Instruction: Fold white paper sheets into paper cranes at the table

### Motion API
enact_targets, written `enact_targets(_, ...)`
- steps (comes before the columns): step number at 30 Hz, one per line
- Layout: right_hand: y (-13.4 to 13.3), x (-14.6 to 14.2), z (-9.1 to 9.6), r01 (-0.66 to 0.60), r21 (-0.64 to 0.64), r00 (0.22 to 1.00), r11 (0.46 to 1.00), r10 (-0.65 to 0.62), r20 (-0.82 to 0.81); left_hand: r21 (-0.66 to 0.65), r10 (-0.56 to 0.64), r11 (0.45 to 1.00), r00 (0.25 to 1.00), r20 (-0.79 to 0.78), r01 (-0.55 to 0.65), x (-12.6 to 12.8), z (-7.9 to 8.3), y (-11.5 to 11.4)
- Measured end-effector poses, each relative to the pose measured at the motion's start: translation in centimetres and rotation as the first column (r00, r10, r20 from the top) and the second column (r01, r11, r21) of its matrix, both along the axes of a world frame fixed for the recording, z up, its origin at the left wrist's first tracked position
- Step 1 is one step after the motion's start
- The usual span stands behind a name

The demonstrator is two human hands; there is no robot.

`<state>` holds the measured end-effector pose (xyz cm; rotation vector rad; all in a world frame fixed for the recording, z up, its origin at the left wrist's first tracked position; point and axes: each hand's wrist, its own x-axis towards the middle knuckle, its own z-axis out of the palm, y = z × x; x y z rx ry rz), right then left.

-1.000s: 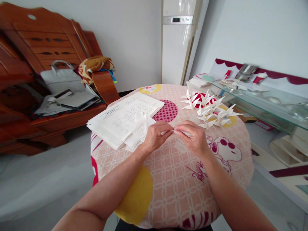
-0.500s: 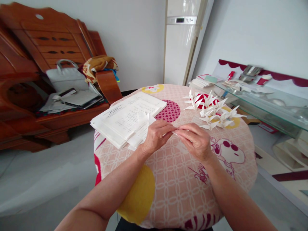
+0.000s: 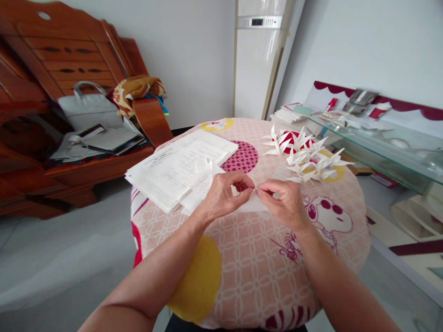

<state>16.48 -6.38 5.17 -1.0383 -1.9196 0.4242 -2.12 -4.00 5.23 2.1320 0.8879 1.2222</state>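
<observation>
My left hand and my right hand meet over the middle of a round table with a pink patterned cloth. Both pinch a small piece of white paper between thumb and fingers, held just above the cloth. A stack of printed white sheets lies to the left of my left hand, with several cut squares on its near corner. Several folded white paper cranes sit beyond my right hand.
A glass shelf with small items runs along the right. A wooden bench at the left holds a grey bag and papers. A tall white appliance stands at the back wall.
My fingertips have spread the paper wider between them, so more of its white sheet shows below my hands. The view has shifted slightly.
</observation>
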Motion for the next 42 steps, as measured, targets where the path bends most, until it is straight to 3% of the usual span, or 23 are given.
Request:
enact_targets(12,0.0,-0.4,-0.3,0.050,0.067,0.994,0.997,-0.056,0.092,0.181,0.077,0.982,0.985,-0.154,-0.049,0.6,-0.1,-0.1)
enact_targets(18,0.0,-0.6,-0.4,0.083,0.147,0.985,0.986,-0.104,0.138,0.201,0.111,0.977,0.979,-0.170,-0.076,0.8,-0.2,-0.1)
enact_targets(23,0.1,-0.7,-0.7,0.086,0.219,0.982,0.972,-0.120,0.148,0.139,0.115,0.985,0.986,-0.125,-0.098,1.1,0.0,-0.3)
enact_targets(31,0.0,-1.0,-0.9,0.072,0.412,0.974,0.908,-0.154,0.168,-0.128,0.110,0.986,0.994,0.029,-0.105,1.9,0.1,-0.3)
enact_targets(34,-0.2,-1.2,-0.7,0.068,0.346,0.993,0.936,-0.097,0.068,-0.226,0.175,0.963,0.978,0.109,-0.147,1.9,0.0,0.0)
enact_targets(38,-0.3,-0.9,-0.5,0.019,0.117,0.987,0.993,0.000,-0.162,-0.321,0.296,0.921,0.933,0.207,-0.221,0.8,-0.6,1.2)
enact_targets(42,0.2,-0.1,-0.7,0.022,-0.066,0.952,0.998,-0.041,-0.303,-0.352,0.210,0.923,0.970,0.127,-0.153,-0.4,-1.8,2.6)
